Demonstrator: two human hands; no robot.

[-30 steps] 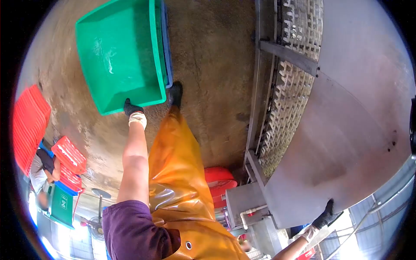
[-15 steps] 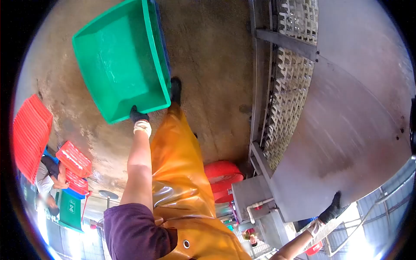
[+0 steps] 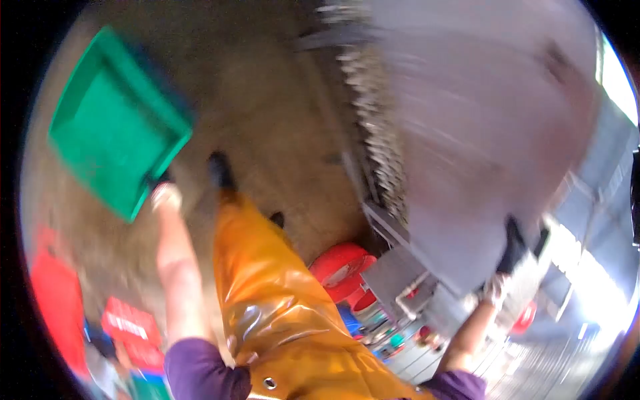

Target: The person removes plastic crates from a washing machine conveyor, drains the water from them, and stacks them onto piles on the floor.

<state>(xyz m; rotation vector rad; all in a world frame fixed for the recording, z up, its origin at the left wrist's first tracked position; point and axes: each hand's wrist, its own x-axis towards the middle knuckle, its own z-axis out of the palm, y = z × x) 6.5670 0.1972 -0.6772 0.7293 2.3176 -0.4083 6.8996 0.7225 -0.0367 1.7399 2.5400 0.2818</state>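
Note:
My left hand (image 3: 160, 187), in a dark glove with a pale cuff, is closed on the near rim of a green plastic tub (image 3: 113, 127). The tub is tilted, its inside facing me. My right hand (image 3: 519, 250), also dark-gloved, is at the lower right by the edge of a large grey metal panel (image 3: 467, 153). Its fingers look spread and I see nothing held in them. Blur hides whether it touches the panel.
White plastic conveyor links (image 3: 377, 127) run beside the panel. Red tubs (image 3: 343, 267) are on the wet floor (image 3: 267, 100) near a metal box (image 3: 397, 270). At lower left are stacked red crates (image 3: 57, 300), a red basket (image 3: 130, 323) and another person (image 3: 103, 370).
The green tub has shifted left and turned in view, with my left hand still on its rim. My right hand appears higher, its fingers wider apart. The whole view has swung round.

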